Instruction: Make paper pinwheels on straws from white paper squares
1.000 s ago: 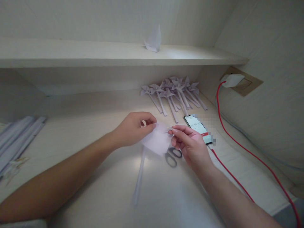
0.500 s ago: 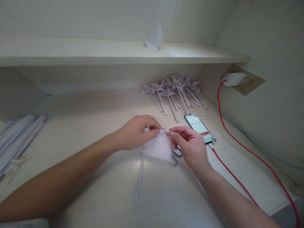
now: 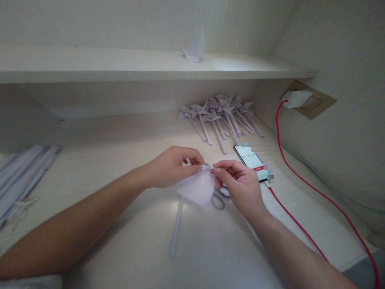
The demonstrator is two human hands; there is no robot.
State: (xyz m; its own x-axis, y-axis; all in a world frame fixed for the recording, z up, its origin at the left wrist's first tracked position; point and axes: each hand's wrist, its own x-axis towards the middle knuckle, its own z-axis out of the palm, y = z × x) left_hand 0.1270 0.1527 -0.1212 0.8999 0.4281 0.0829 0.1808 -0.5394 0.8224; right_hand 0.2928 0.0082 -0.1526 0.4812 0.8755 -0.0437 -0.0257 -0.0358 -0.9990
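Between my hands hangs a white paper sheet (image 3: 196,188), tilted, with its upper edge in my fingertips. My left hand (image 3: 174,166) is closed in a pinch on the sheet's top edge. Opposite it, my right hand (image 3: 240,180) pinches at the upper right corner, where something thin and white shows between the two hands; it is too small to name. Scissors (image 3: 218,201) lie beneath the right hand, only their dark handle loops showing. On the table below the sheet rests a white paper stick (image 3: 176,228), its top end hidden by the sheet.
Several paper pinwheels (image 3: 221,114) lie in a heap at the back. A phone (image 3: 251,162) with a red cable (image 3: 296,224) sits right of my hand. Rolled paper sticks (image 3: 24,172) are piled at the left. A folded paper piece (image 3: 195,50) stands on the shelf (image 3: 120,62).
The paper sheet has turned in my fingers, its lower edge now slanting and more of the scissor handles showing. Both hands stay in almost the same place.
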